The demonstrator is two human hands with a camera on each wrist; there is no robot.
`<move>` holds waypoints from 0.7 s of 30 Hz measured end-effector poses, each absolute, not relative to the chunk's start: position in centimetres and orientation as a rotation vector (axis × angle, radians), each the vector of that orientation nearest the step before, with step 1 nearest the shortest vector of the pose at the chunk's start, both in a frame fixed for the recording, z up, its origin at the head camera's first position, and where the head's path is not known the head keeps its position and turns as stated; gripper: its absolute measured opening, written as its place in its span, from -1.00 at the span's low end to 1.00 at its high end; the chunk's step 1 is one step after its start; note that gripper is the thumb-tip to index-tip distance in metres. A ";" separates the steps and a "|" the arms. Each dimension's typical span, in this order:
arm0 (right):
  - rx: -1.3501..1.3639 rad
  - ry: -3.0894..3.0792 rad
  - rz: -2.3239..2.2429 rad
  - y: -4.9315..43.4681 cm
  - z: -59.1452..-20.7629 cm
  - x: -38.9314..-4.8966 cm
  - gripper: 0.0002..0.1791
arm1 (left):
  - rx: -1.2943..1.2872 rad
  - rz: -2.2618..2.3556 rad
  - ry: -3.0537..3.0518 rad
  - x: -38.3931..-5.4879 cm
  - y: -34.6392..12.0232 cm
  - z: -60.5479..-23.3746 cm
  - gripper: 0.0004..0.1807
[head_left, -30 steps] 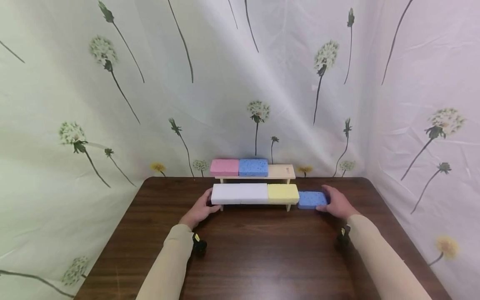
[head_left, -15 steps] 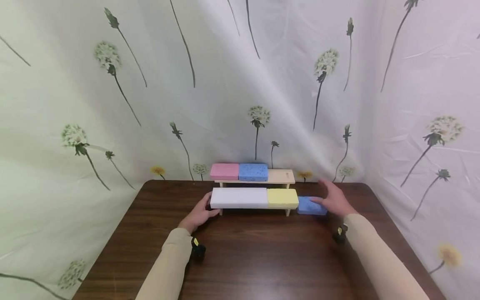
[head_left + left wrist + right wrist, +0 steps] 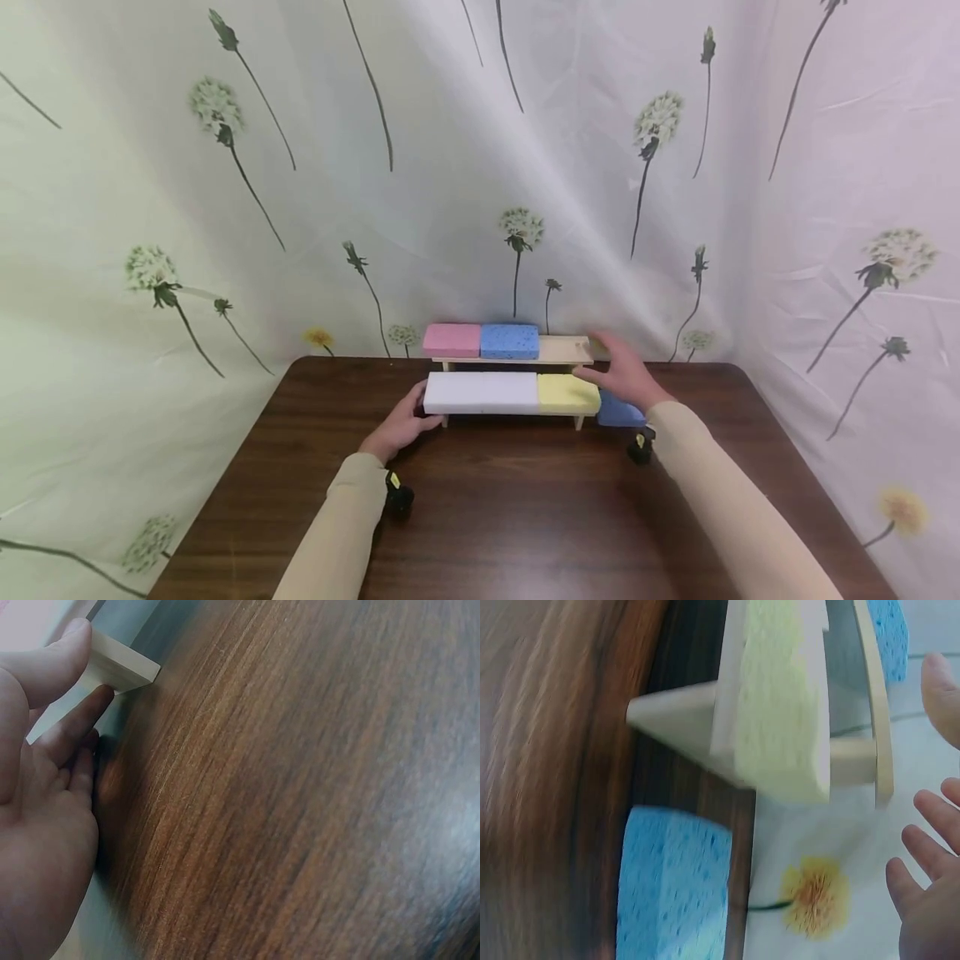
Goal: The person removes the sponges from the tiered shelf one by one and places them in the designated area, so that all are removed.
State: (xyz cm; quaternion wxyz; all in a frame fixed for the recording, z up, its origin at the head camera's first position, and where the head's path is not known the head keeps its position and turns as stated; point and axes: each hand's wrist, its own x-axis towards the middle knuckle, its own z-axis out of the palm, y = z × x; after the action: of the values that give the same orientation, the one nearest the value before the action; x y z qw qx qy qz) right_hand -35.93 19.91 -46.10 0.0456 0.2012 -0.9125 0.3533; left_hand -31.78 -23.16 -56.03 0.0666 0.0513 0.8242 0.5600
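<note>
A two-step wooden rack (image 3: 561,349) stands at the back of the table. My left hand (image 3: 397,425) grips the left end of its lower step, and in the left wrist view the thumb and fingers lie round a wooden leg (image 3: 124,667). Two white blocks (image 3: 480,392) and a yellow sponge (image 3: 567,394) lie along that step. Up on the rear step are a pink sponge (image 3: 452,340) and a blue sponge (image 3: 510,342). My right hand (image 3: 628,375), holding nothing, has its fingers spread beside the rear step's bare right end.
Another blue sponge (image 3: 675,885) lies on the dark wood table (image 3: 487,517) just right of the rack, partly hidden by the right hand in the head view. A pale curtain (image 3: 420,208) printed with dandelions hangs behind the table and at both sides.
My right hand has let go of the blue sponge on the table, lifted and moved left toward the rack's rear step. The left hand stays at the rack's left end.
</note>
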 end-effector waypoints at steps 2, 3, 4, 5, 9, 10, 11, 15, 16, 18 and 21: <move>0.633 -2.790 1.070 19.2 -45.9 -35.9 -0.05 | 0.162 1.694 2.481 -31.9 -23.1 -56.2 -0.10; 0.638 -2.793 1.071 18.8 -45.9 -35.9 -0.05 | 0.161 1.693 2.479 -31.9 -23.1 -56.3 -0.10; 0.645 -2.794 1.064 18.4 -45.8 -35.9 -0.06 | 0.157 1.693 2.477 -32.0 -23.1 -56.3 -0.10; 0.649 -2.795 1.066 18.0 -45.8 -36.0 -0.06 | 0.155 1.692 2.477 -32.0 -23.1 -56.3 -0.10; 0.694 -2.787 1.046 16.6 -45.8 -36.3 -0.08 | 0.135 1.678 2.481 -32.0 -23.2 -56.1 -0.10; 0.707 -2.782 1.035 16.3 -45.9 -36.4 -0.09 | 0.138 1.673 2.485 -31.9 -23.2 -56.0 -0.10; 0.720 -2.778 1.024 16.0 -45.9 -36.4 -0.10 | 0.146 1.668 2.487 -31.9 -23.2 -56.0 -0.10; 0.769 -2.766 0.964 15.1 -45.9 -36.8 -0.12 | 0.154 1.666 2.485 -31.8 -23.1 -55.9 -0.11; 0.772 -2.770 0.953 15.0 -45.9 -36.9 -0.12 | 0.154 1.664 2.484 -31.8 -23.1 -55.9 -0.11; 0.777 -2.776 0.953 14.7 -46.0 -37.0 -0.12 | 0.144 1.672 2.476 -31.7 -23.1 -55.9 -0.12; 0.766 -2.798 0.967 14.3 -46.0 -37.2 -0.11 | 0.136 1.665 2.481 -31.7 -23.1 -56.0 -0.11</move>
State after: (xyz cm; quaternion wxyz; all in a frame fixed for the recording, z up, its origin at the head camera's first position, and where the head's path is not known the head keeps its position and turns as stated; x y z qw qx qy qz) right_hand -37.23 14.25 -46.04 0.0420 0.2502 -0.9142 0.3160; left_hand -31.67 -23.08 -55.97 0.0753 0.0453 0.8271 0.5552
